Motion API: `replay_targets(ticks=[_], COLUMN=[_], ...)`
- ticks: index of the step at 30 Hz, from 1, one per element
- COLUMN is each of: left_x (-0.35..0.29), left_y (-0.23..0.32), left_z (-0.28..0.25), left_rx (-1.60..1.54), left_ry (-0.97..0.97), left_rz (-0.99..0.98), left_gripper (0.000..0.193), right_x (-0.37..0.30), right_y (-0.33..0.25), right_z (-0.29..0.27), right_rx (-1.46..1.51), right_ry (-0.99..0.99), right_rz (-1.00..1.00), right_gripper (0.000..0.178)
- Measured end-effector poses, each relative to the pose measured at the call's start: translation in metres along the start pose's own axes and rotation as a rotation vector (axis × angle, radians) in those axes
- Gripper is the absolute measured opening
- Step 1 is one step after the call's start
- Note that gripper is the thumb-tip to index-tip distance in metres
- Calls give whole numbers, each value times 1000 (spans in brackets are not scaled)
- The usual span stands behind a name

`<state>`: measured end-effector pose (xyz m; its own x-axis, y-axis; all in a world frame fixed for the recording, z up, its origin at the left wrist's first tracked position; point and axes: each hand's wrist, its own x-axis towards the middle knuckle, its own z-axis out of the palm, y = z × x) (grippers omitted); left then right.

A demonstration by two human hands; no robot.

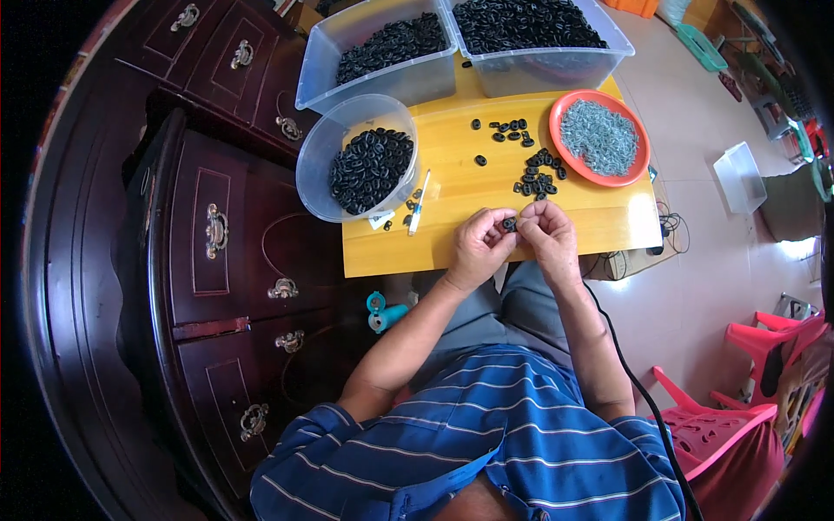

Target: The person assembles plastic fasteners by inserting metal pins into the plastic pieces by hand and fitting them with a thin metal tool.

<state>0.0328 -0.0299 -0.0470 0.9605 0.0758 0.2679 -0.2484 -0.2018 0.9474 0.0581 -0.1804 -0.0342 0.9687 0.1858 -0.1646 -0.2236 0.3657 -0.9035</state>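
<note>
My left hand pinches a small black oval part just above the near edge of the yellow table. Beside it, my right hand has its thumb and fingers pressed together against the part's right side; anything tiny between those fingertips is hidden. Past the hands lies a loose cluster of similar black oval parts, with several more scattered farther back. An orange-red plate at the right holds a heap of small, thin silvery pieces.
A round clear tub of black parts stands at left, near a white pen-like tool. Two clear bins full of black parts line the back. Dark drawers flank the left; a pink chair stands right. A black cable runs beside my right arm.
</note>
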Motion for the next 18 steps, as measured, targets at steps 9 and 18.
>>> replay_targets(ticks=[9,18], left_x=[-2,-1], left_y=[2,4], left_z=[-3,-1], left_rx=[42,46], left_ry=[-51,-45], left_rz=[-7,-1], left_gripper=[29,32], right_x=[2,5], right_y=[-7,-7], right_z=[1,1], right_rx=[-50,-86], right_ry=[-38,-50], right_rz=[27,45], right_gripper=[8,8])
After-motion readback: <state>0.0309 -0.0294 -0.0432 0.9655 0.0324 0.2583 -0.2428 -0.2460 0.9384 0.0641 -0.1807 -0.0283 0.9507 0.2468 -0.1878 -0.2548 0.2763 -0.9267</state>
